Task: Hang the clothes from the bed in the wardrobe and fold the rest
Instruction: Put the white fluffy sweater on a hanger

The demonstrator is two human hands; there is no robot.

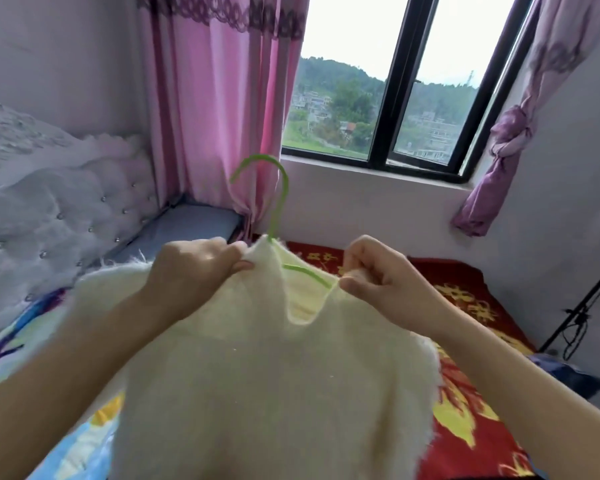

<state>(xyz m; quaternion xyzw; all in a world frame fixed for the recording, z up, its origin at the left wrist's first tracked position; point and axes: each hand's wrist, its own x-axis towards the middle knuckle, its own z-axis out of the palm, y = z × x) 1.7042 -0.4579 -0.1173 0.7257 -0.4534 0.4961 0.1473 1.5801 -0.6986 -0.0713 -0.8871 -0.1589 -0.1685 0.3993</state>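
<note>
Fingers (238,252) of left hand (194,268) pinch the sweater (257,375) collar, right hand (381,275) pinches its right edge | sweater over bed (471,306), near centre, green hanger (278,192) inside | looks soft, fluffy, light, stretchy; best held by shoulders

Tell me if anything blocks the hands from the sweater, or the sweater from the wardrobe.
Nothing blocks the hands: left hand and right hand pinch the sweater at its neckline, over the green hanger. The wardrobe is out of view.
</note>
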